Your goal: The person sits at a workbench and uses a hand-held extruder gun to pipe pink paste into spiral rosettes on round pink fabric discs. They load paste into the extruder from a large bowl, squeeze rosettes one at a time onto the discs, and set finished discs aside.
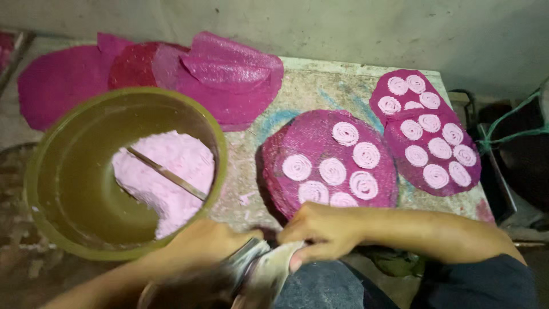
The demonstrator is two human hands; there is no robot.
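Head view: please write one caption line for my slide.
Both hands grip a metal press beside a dough bowl and spiral-covered magenta mats.

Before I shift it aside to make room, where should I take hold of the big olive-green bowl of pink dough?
Probably by the rim of the olive-green bowl, with both hands on opposite sides, coming from above. Its wall is wide and round, too broad for one hand. Keep off the near rim, where the left hand works, and mind the thin stick lying across the pink dough.

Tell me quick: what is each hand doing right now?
Left hand: closed around a metal press.
Right hand: fingers pinching the pale cloth at the press's end.
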